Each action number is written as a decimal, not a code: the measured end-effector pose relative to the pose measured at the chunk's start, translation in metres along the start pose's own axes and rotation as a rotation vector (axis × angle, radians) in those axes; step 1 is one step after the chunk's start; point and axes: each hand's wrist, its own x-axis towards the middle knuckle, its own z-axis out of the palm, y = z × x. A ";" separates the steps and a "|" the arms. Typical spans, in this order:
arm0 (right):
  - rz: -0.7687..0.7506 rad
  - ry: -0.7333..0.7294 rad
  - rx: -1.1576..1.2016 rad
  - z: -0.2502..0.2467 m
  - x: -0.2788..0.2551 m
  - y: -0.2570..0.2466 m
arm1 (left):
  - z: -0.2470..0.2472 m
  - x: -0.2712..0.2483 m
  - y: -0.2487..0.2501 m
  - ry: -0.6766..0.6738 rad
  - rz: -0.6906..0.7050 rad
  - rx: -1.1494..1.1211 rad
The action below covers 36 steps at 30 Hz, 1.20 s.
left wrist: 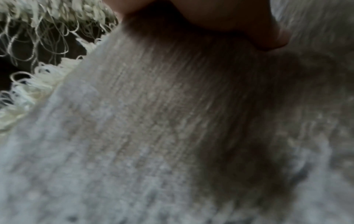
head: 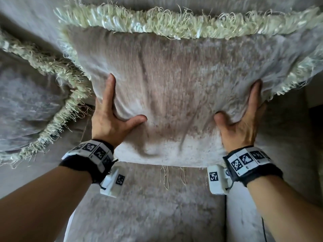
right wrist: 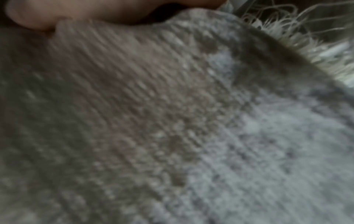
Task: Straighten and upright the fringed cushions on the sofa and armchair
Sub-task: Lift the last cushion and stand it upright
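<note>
Fingers (head: 109, 91) of the left hand (head: 111, 117) grip the fringed cushion (head: 174, 95) at about 7 o'clock on its face, thumb dug into the plush. That cushion sits dead centre on the seat (head: 148, 206), with a second fringed cushion (head: 26, 109) lying over at 9 o'clock. The right hand (head: 243, 123) clamps the cushion's 4 o'clock edge the same way.

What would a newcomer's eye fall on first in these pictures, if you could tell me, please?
First, the big grey cushion filling the centre of the head view, its shaggy pale fringe running along the top edge. Next, the left hand and right hand gripping its lower corners, thumbs dug into the front. A second fringed cushion lies at the far left.
</note>
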 end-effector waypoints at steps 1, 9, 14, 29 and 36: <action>-0.027 0.014 0.010 -0.003 -0.002 -0.005 | -0.002 -0.003 0.003 0.012 0.005 -0.033; -0.311 -0.021 -0.036 -0.050 0.012 -0.101 | -0.020 -0.049 0.032 0.174 -0.165 -0.182; -0.653 -0.149 -0.194 -0.067 0.052 -0.169 | -0.006 -0.062 0.043 0.239 -0.273 -0.332; -0.612 -0.163 -0.269 -0.029 0.074 -0.108 | 0.072 -0.051 -0.002 0.140 -0.450 -0.293; -0.617 -0.184 -0.265 -0.037 0.079 -0.105 | 0.063 -0.056 -0.006 0.198 -0.497 -0.315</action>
